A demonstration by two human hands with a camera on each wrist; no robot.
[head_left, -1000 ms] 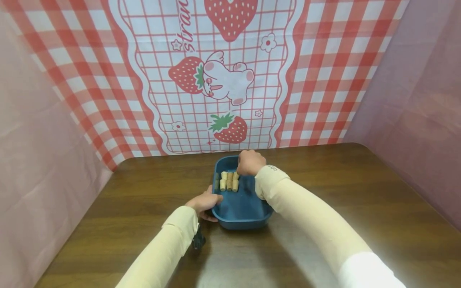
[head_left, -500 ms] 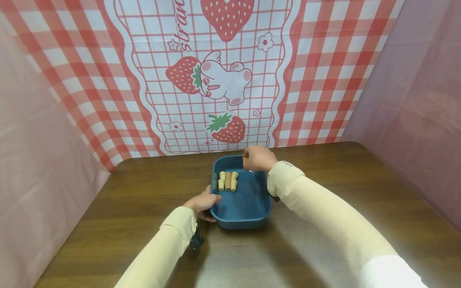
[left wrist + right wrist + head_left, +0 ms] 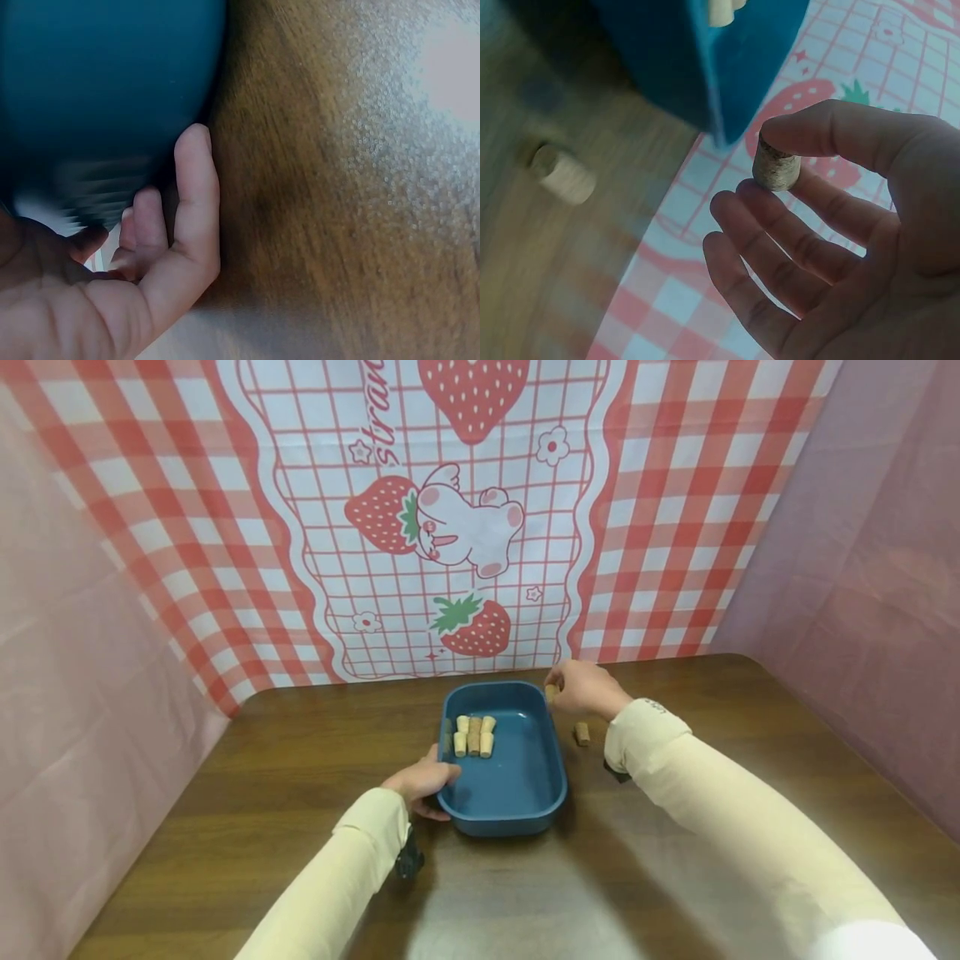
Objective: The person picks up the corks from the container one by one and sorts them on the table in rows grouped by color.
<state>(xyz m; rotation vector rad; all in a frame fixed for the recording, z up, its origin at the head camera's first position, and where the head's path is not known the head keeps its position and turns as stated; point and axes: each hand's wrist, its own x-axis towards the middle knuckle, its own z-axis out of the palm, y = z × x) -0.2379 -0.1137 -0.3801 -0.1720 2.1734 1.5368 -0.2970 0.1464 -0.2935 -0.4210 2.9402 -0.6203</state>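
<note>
Head view: the person's left hand (image 3: 423, 783) is gripping the near left side of a blue tray (image 3: 513, 789), its thumb reaching over the rim and its other fingers curving along the outer wall. The tray is sitting on the wooden table (image 3: 300, 793), between the two hands. Just ahead of the left thumb, a small cluster of corks (image 3: 474, 743) — pale ones and brown ones — is lying inside the tray against its left wall.

The right hand (image 3: 588, 689) is hovering just outside the tray's far right corner. In the right wrist view it is pinching a single cork (image 3: 778, 166) between its thumb and a finger partly hidden behind it — the remaining fingers are spreading away below. That cork is staying clear of the tray's wall. Another loose cork (image 3: 582, 734) is resting on the table, nearer the person than the right hand and close to its wrist. Beyond both hands, a red-and-white checked cloth (image 3: 660, 527) is hanging, bearing printed strawberries (image 3: 476, 628).
</note>
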